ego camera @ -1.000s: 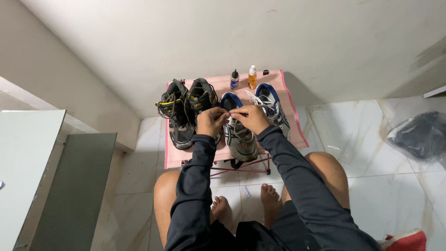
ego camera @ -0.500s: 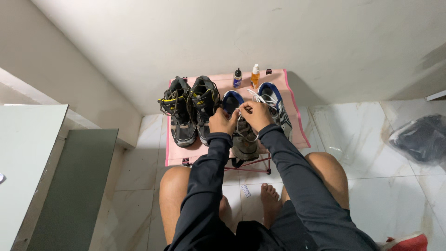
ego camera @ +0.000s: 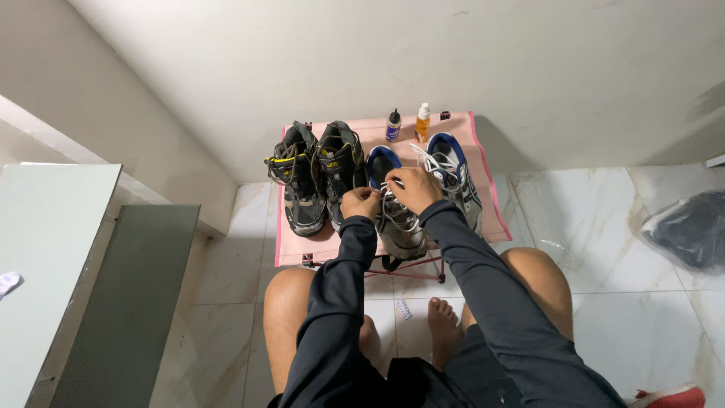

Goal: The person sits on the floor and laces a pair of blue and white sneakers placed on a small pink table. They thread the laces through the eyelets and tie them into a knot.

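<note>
While left hand [ego camera: 359, 202] pinches white laces [ego camera: 393, 215], right hand [ego camera: 411, 189] grips same laces on grey sneaker [ego camera: 399, 227]

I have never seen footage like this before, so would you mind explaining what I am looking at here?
There is no machine here: a person wears a camera on the head, so the single picture looks down over their own arms, bare knees and feet. They sit before a small pink table set against a wall. On it stand a black-and-yellow pair of shoes, a grey-and-blue shoe, a second grey-and-blue shoe in front of the person, and two small bottles at the back. The left hand and the right hand both rest on that front shoe, pinching its white laces. A dark bag lies on the tiled floor to the right.
</note>
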